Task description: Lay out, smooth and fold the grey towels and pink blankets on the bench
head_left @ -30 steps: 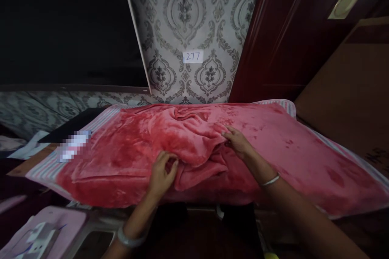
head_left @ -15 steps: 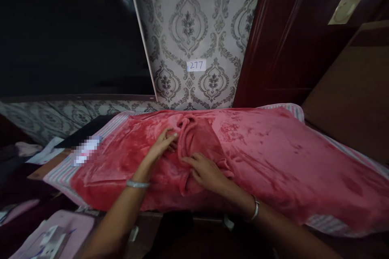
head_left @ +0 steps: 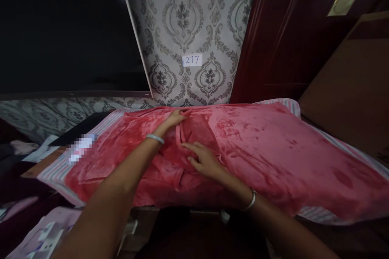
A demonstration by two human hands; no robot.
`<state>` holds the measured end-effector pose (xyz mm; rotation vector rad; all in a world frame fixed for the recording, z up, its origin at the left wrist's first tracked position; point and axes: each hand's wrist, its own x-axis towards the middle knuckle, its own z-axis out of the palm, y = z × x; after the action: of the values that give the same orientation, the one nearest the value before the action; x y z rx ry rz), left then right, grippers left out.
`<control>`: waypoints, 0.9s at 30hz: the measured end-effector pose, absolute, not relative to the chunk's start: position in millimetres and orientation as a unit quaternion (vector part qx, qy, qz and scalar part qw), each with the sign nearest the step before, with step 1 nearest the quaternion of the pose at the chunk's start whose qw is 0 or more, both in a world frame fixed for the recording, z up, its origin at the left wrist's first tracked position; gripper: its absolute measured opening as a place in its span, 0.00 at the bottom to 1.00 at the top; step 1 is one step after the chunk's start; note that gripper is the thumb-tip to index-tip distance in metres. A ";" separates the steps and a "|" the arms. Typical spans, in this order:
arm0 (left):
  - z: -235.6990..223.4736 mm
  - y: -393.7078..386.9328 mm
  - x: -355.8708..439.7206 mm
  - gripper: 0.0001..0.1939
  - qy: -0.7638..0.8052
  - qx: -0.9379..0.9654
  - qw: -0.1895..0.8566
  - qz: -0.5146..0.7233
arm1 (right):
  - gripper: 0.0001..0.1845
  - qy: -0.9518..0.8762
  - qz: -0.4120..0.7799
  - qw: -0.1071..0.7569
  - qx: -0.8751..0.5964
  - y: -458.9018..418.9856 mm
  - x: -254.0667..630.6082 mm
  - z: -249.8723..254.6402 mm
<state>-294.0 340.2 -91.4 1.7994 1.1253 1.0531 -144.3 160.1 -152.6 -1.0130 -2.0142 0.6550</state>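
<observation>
A red-pink plush blanket [head_left: 255, 145] lies spread over a table, with a bunched fold [head_left: 178, 135] standing up near its middle. My left hand [head_left: 176, 117] reaches to the far end of that fold, its fingers closed on the plush near the back edge. Lower and to the right, my right hand [head_left: 204, 161] rests by the near part of the fold. Its thumb and fingers are apart, and the fingertips touch the fabric. Smaller creases run in front of both hands.
A striped cloth [head_left: 54, 174] shows beneath the blanket's edges. At the back left hangs a dark screen [head_left: 69, 32]. A cardboard box [head_left: 349, 85] stands at the right, beside a dark red door [head_left: 279, 36]. A white device [head_left: 50, 238] sits at the lower left.
My left hand has moved away from me to the far end of the fold and closed there. My right hand has opened from the fold, staying close by. The fold looks flatter.
</observation>
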 end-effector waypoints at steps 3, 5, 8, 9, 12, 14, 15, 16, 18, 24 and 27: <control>-65.6 351.0 -283.1 0.20 0.448 0.701 0.359 0.424 | 0.26 -0.692 0.378 0.481 -0.383 182.7 -115.5 -138.2; -46.6 354.8 -262.2 0.23 0.451 0.722 0.297 0.433 | 0.26 -0.572 0.471 0.543 -0.395 203.5 -90.4 -129.4; -25.0 347.2 -206.7 0.28 0.408 0.784 0.221 0.412 | 0.25 -0.399 0.575 0.602 -0.384 230.6 -52.8 -120.9; -21.2 341.1 -184.4 0.28 0.375 0.812 0.213 0.392 | 0.25 -0.368 0.594 0.613 -0.369 236.0 -41.6 -120.0; -20.9 320.2 -124.5 0.24 0.239 0.898 0.260 0.265 | 0.26 -0.344 0.573 0.673 -0.316 238.8 -11.2 -125.6; -27.0 312.5 -102.3 0.24 0.181 0.914 0.305 0.198 | 0.23 -0.330 0.547 0.706 -0.305 232.7 7.6 -137.9; -31.0 312.2 -98.4 0.24 0.176 0.911 0.316 0.198 | 0.20 -0.314 0.551 0.704 -0.320 228.7 16.5 -146.3; -35.3 314.4 -99.1 0.24 0.187 0.904 0.316 0.219 | 0.16 -0.296 0.566 0.688 -0.346 224.7 24.6 -155.7; -44.7 324.1 -112.6 0.20 0.237 0.885 0.293 0.274 | 0.09 -0.260 0.601 0.632 -0.415 219.0 37.6 -173.8; -71.0 347.9 -207.2 0.13 0.377 0.808 0.248 0.378 | 0.09 -0.284 0.589 0.590 -0.474 233.2 59.1 -164.0; -80.6 342.8 -260.4 0.15 0.423 0.762 0.231 0.432 | 0.08 -0.328 0.525 0.619 -0.483 250.6 91.2 -111.7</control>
<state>-260.4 342.8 -80.6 2.0961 1.1641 1.1885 91.2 250.6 -111.7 -1.1099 -0.7543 1.2081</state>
